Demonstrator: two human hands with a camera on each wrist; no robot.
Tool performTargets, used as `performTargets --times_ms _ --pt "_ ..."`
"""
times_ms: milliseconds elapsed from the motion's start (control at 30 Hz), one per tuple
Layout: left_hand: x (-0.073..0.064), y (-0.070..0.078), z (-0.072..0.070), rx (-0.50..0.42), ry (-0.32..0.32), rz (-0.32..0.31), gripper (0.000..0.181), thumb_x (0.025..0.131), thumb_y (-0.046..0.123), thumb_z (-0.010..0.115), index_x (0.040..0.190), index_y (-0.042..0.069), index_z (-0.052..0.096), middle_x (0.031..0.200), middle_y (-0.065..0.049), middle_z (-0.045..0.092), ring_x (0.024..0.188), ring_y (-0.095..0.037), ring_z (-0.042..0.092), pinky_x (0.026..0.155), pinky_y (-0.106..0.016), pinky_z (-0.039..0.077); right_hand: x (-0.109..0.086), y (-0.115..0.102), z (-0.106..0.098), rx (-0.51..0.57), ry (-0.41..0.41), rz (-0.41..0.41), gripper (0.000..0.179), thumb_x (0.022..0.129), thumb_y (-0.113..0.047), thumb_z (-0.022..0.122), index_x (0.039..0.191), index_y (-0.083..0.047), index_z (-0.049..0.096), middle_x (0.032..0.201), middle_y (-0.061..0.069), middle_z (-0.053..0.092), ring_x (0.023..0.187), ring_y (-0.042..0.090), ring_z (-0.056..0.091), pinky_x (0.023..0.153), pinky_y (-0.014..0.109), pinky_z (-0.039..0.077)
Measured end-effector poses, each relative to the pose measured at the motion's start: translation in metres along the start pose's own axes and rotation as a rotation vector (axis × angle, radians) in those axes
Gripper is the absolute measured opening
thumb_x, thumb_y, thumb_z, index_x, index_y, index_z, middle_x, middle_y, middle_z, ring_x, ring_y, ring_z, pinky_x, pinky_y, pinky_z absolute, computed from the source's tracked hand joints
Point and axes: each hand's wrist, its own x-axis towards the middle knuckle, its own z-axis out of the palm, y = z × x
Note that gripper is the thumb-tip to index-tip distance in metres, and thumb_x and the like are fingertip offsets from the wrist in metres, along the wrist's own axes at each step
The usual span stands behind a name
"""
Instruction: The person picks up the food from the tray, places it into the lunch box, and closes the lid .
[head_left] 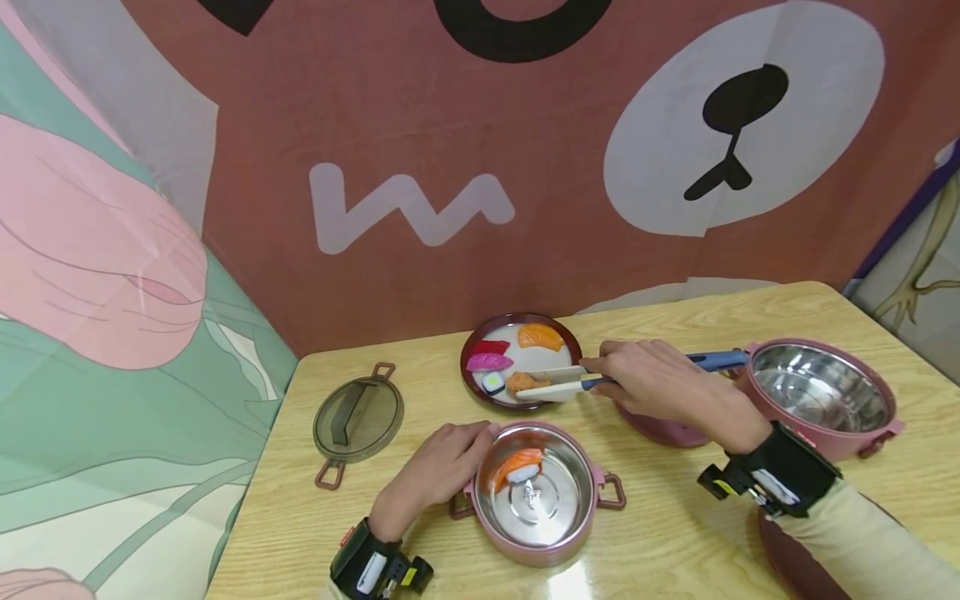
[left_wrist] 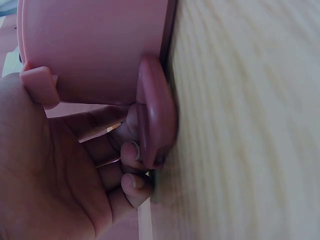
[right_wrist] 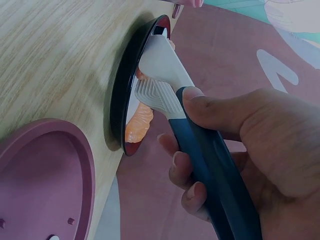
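Blue-handled tongs (right_wrist: pixel 212 167) clamped in right hand (head_left: pixel 651 377); left hand (head_left: pixel 441 463) curled round pot handle (left_wrist: pixel 159 112).

From here, the person's left hand (left_wrist: pixel 60 170) curls its fingers at the left side of a smooth pink round-walled pot (left_wrist: pixel 100 50), fingertips (left_wrist: pixel 133 183) against its darker mauve rounded handle (left_wrist: pixel 160 107); a pale wood-grained tabletop (left_wrist: pixel 245 120) spreads beneath.

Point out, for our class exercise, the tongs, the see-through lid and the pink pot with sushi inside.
Tongs (right_wrist: pixel 212 160): right wrist view, on the blue handle.
See-through lid (head_left: pixel 378 425): head view, on the smoky pane beside its grip.
Pink pot (left_wrist: pixel 97 50): left wrist view, on the outer wall.
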Motion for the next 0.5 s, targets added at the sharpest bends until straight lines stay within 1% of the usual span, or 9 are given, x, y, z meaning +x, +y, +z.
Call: performTargets --times_ms 133,267,367,500 --pt "-0.0001 0.0002 -0.0003 0.003 -0.002 -0.009 0.062 0.107 0.064 0.018 0.103 0.027 0.066 0.065 0.009 0.053 0.086 -0.009 0.059 0.085 -0.033 0.047 -0.0001 0.0008 0.0008 0.006 0.006 -0.007 0.032 0.089 -0.023 0.081 0.120 -0.016 0.076 0.078 -0.004 0.055 0.058 0.007 0.042 0.048 0.024 0.033" --pt "-0.0001 0.0004 -0.0004 -0.001 -0.003 -0.001 0.062 0.107 0.064 0.017 0.100 0.026 0.065 0.063 0.008 0.052 0.083 -0.009 0.059 0.082 -0.032 0.045 -0.0003 0.0021 0.0017 0.014 0.006 -0.010 0.031 0.089 -0.022 0.081 0.120 -0.017 0.076 0.078 -0.004 0.056 0.058 0.007 0.042 0.049 0.024 0.034" --pt "-0.0002 0.0005 -0.0004 -0.002 -0.005 -0.002 0.062 0.107 0.065 0.017 0.101 0.027 0.065 0.064 0.008 0.053 0.084 -0.009 0.059 0.083 -0.033 0.046 -0.0001 0.0032 0.0021 0.013 0.001 -0.009 0.031 0.089 -0.021 0.080 0.120 -0.017 0.075 0.079 -0.005 0.057 0.058 0.007 0.042 0.048 0.024 0.034" --pt "0.0003 0.0002 -0.0001 0.003 -0.006 -0.008 0.063 0.106 0.066 0.016 0.104 0.028 0.066 0.067 0.009 0.054 0.090 -0.010 0.060 0.087 -0.036 0.047 -0.0002 0.0049 0.0021 0.013 -0.001 -0.008 0.030 0.091 -0.021 0.079 0.120 -0.018 0.075 0.080 -0.006 0.057 0.058 0.007 0.042 0.048 0.025 0.033"
